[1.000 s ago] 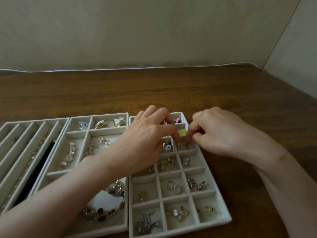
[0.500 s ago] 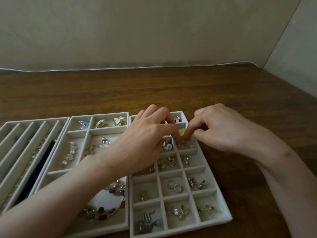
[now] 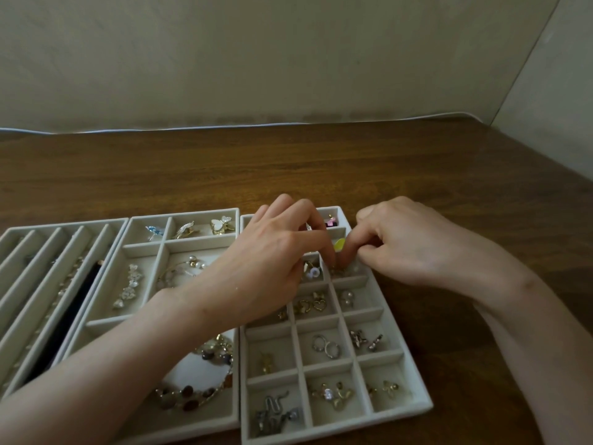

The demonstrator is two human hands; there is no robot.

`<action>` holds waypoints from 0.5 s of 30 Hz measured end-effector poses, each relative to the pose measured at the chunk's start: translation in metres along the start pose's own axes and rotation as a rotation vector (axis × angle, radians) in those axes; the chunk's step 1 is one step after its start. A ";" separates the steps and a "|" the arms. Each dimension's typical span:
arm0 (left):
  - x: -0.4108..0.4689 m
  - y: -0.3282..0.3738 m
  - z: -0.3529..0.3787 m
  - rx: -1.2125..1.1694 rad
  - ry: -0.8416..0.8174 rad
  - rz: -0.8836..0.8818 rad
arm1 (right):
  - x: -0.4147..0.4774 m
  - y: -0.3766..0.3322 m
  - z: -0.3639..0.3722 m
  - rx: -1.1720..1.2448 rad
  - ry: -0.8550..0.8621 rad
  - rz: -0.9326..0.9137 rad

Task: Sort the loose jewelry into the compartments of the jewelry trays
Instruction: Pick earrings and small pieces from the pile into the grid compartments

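Three trays (image 3: 183,211) sat side by side on table (image 3: 288,168). Left hand (image 3: 266,264) and right hand (image 3: 407,245), both curled, fingertips met in grid tray's (image 3: 403,348) far-right compartment; pinch unclear.

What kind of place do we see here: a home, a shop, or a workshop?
Likely a home table, though this is not certain: a wooden tabletop stands against plain beige walls and bears grey jewelry trays.
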State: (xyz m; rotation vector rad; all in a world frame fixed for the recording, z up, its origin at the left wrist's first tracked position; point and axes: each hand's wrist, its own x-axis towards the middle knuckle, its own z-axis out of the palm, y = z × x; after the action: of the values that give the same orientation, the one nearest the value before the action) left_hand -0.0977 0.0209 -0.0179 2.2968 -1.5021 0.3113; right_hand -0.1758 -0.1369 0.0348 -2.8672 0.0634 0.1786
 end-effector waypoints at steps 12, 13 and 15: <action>0.000 -0.002 0.001 -0.008 0.007 0.012 | -0.007 0.010 -0.012 0.203 -0.124 -0.067; 0.000 -0.002 0.001 -0.010 0.009 0.011 | -0.008 0.010 -0.013 0.205 -0.164 -0.071; 0.001 -0.002 0.001 -0.013 0.020 0.004 | -0.009 0.007 -0.012 0.189 -0.233 -0.073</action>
State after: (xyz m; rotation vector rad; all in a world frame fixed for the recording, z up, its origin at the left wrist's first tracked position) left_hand -0.0953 0.0209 -0.0186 2.2743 -1.4943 0.3231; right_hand -0.1837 -0.1466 0.0456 -2.6359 -0.0660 0.4647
